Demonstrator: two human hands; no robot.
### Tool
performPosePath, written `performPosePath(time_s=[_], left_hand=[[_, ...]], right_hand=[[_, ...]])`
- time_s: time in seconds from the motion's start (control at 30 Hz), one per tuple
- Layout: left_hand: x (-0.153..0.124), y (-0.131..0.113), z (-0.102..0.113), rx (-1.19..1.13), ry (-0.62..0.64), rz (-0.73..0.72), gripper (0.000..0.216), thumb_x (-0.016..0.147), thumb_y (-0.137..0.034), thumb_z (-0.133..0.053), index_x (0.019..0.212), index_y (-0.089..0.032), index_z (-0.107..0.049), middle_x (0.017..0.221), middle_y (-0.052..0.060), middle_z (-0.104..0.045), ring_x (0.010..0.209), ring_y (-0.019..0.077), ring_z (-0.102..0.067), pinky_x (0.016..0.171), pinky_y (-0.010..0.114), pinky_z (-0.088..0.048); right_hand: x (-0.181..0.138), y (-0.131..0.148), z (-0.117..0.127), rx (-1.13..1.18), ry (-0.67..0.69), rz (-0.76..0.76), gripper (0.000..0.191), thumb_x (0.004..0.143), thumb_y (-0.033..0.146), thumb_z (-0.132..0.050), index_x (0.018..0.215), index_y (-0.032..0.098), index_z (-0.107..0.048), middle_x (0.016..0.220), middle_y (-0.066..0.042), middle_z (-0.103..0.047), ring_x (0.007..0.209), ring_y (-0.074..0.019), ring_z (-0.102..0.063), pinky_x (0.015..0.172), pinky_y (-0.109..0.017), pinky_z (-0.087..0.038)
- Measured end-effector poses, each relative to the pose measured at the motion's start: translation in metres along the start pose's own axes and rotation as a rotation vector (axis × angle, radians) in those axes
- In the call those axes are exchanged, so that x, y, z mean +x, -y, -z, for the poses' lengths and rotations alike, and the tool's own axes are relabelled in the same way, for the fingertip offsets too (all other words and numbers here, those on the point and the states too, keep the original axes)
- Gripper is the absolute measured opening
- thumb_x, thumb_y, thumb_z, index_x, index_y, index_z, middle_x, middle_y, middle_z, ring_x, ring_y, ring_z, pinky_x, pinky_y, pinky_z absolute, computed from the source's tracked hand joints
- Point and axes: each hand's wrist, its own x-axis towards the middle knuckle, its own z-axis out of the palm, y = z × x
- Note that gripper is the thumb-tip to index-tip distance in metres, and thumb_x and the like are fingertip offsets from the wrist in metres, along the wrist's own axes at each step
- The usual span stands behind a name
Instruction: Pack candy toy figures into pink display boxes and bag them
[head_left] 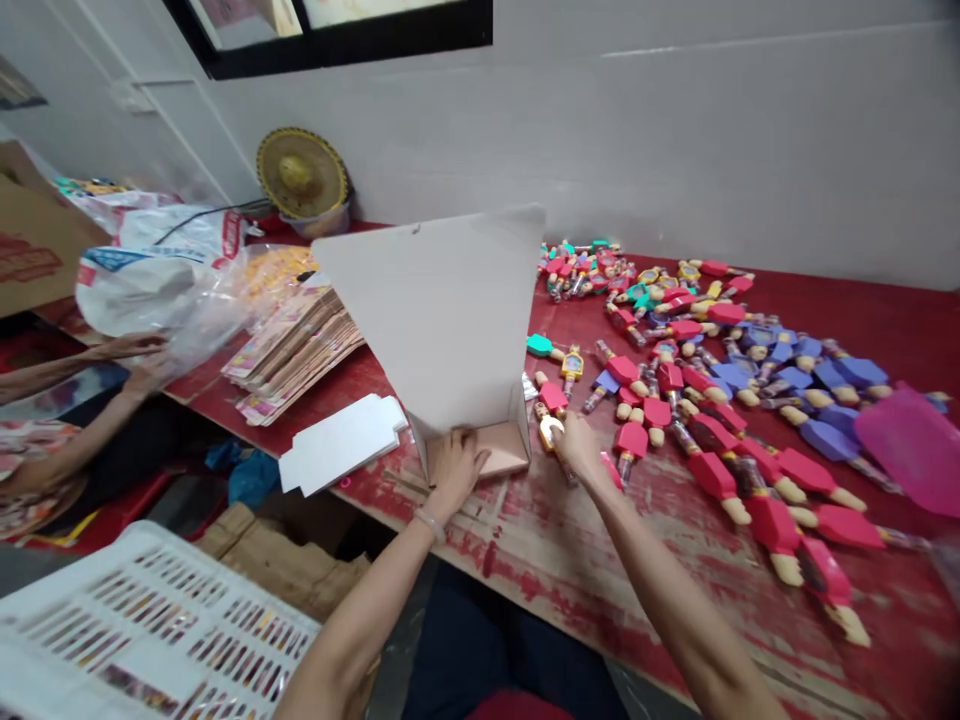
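An upright cardboard box (450, 310), pale inside with a tall back panel, stands open towards me at the table edge. My left hand (456, 468) lies palm down in its lower front, fingers apart on the brown base. Just right of the box, my right hand (577, 442) is closed on a small yellow plastic toy (551, 432) with a pale front; its fingertips are partly hidden. Around that hand lie similar toys, among them a pink toy (553, 397), another yellow toy (572, 362) and a green one (540, 345).
Purple toys (825, 380) and more pink toys (716, 475) spread rightward over the red table (525, 560). Left are a flat white carton (341, 440), stacked printed cartons (300, 345) and a fan (302, 172). A co-worker's hands (139, 360) handle clear plastic. A white basket (150, 620) stands below.
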Motion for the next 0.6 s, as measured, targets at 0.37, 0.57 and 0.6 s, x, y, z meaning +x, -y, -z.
performPosePath(time_s=[0.37,0.57,0.6], left_hand=[[-0.025,-0.014,-0.005,0.063,-0.041,0.197,0.05,0.101,-0.04,-0.047,0.141,-0.013,-0.059,0.135,0.022,-0.059,0.116,0.0399,-0.054,0.099,0.055,-0.047],[-0.041,-0.009,-0.013,-0.046,-0.041,-0.07,0.05,0.101,-0.047,-0.047,0.144,-0.024,-0.057,0.153,0.011,-0.052,0.143,0.0336,-0.044,0.119,0.056,-0.03],[-0.04,-0.01,-0.014,-0.061,-0.032,-0.09,0.054,0.1,-0.05,-0.049,0.145,-0.022,-0.056,0.154,0.013,-0.051,0.144,0.0335,-0.043,0.121,0.056,-0.028]], right_hand=[[-0.017,0.01,0.003,-0.241,0.038,0.009,0.043,0.099,0.036,-0.059,0.135,0.012,-0.055,0.13,-0.021,-0.059,0.114,-0.0291,-0.062,0.088,-0.032,-0.049],[0.0,-0.052,0.084,-0.249,0.038,-0.127,0.035,0.103,0.041,-0.046,0.116,0.014,-0.065,0.117,-0.016,-0.067,0.109,-0.0282,-0.065,0.083,-0.031,-0.048],[-0.006,-0.062,0.086,-0.269,0.077,-0.135,0.035,0.101,0.044,-0.051,0.114,0.014,-0.064,0.114,-0.016,-0.068,0.108,-0.0297,-0.065,0.083,-0.033,-0.048]])
